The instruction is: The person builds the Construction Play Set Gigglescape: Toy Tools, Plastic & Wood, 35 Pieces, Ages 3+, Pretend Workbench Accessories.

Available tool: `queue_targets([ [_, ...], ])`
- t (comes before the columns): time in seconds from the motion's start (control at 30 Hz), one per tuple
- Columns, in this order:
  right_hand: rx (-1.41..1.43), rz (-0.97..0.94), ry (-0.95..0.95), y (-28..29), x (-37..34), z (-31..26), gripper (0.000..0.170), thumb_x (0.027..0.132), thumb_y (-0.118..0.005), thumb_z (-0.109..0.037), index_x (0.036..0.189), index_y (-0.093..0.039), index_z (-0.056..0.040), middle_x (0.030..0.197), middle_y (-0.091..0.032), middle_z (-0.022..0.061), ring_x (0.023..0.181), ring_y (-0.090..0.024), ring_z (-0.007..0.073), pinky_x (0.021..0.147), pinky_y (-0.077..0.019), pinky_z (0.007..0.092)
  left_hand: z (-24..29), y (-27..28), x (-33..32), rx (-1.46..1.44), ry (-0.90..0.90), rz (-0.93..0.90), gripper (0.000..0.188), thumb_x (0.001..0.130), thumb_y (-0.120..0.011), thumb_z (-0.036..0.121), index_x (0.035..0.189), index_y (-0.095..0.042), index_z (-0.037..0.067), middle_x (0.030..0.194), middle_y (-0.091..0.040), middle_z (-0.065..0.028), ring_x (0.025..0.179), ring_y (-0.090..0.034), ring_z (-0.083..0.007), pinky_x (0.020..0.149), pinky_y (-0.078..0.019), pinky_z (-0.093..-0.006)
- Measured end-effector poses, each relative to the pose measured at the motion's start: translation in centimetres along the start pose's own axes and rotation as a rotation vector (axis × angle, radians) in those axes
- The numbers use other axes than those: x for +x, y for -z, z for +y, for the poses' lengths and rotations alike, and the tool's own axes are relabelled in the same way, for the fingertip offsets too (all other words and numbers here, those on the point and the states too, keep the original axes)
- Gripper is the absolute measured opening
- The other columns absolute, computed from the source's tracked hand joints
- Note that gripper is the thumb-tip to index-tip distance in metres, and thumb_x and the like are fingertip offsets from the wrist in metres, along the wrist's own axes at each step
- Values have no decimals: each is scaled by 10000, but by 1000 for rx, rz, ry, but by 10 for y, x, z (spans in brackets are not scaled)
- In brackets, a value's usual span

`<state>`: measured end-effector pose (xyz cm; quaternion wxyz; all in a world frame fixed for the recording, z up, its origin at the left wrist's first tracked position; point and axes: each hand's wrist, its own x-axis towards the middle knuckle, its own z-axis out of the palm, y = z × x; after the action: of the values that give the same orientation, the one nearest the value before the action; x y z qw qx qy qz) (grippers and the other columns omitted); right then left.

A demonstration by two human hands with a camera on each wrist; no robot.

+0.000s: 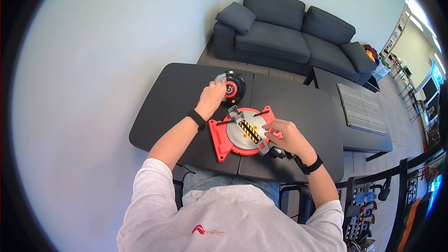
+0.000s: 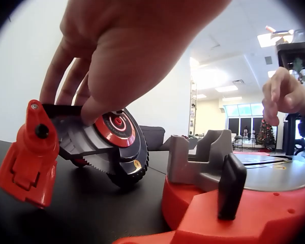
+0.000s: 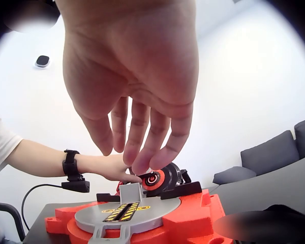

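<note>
My left hand [image 1: 212,97] holds the toy miter saw's blade head [image 1: 235,87], thumb and fingers around its upper part. The head is black, grey and red, with a toothed blade and a red hinge piece [image 2: 30,157] at one end, tilted close over the table in the left wrist view. Nearer to me lies the saw's base [image 1: 235,133], red with a round grey turntable and a yellow-black striped slot. A grey upright bracket [image 2: 201,157] stands at its far edge. My right hand [image 1: 291,137] hovers over the base's right side, fingers loosely bent and holding nothing.
The black folding table [image 1: 298,107] has a seam across its middle. A small black object [image 1: 278,152] lies beside the base at the right. Beyond are a dark grey sofa [image 1: 275,37] and a low table with a grey mat [image 1: 364,108]. A wall [image 1: 84,88] rises at the left.
</note>
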<state>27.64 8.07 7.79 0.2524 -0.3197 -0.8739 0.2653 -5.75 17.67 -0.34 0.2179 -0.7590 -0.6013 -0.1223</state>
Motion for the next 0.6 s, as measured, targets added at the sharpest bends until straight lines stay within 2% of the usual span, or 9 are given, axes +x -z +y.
queue_targets([
  [0.2,28,3,-19,5,1,1,235,930,-793,-74,1157,-783,-13,993,-780,172,858,-777,273,793,-630,387,-21,15,-2,-77,37,-54,160,964,-649,15,1117,-660,-28,1137,-692,-162,1095,-716,-310,761,-696,-408],
  [0.33,43,-3,-49,6,2,0,247,930,-796,-82,1166,-781,-11,1014,-783,175,881,-771,285,811,-625,391,-36,23,-9,-212,-17,51,153,988,-607,2,1136,-631,-27,1116,-675,-195,1060,-701,-378,881,-642,-447],
  [0.43,-13,31,-22,5,5,1,270,926,-808,-104,1176,-771,-10,1013,-774,165,902,-759,297,818,-615,397,-45,43,-9,-391,21,10,169,985,-630,-2,1153,-617,-15,1103,-669,-204,1063,-683,-415,920,-589,-484],
  [0.53,-28,115,-57,3,12,-2,318,915,-830,-133,1201,-757,-14,996,-758,151,912,-743,307,817,-601,405,-46,77,-8,-638,85,-20,199,973,-667,-12,1164,-610,-4,1093,-670,-202,1070,-676,-433,900,-567,-519],
  [0.6,8,200,-34,1,21,-7,326,915,-844,-156,1188,-748,-4,975,-745,149,870,-738,293,780,-596,392,-43,90,-7,-743,49,70,185,966,-697,-13,1134,-621,-12,1062,-671,-180,1003,-680,-417,838,-559,-484],
])
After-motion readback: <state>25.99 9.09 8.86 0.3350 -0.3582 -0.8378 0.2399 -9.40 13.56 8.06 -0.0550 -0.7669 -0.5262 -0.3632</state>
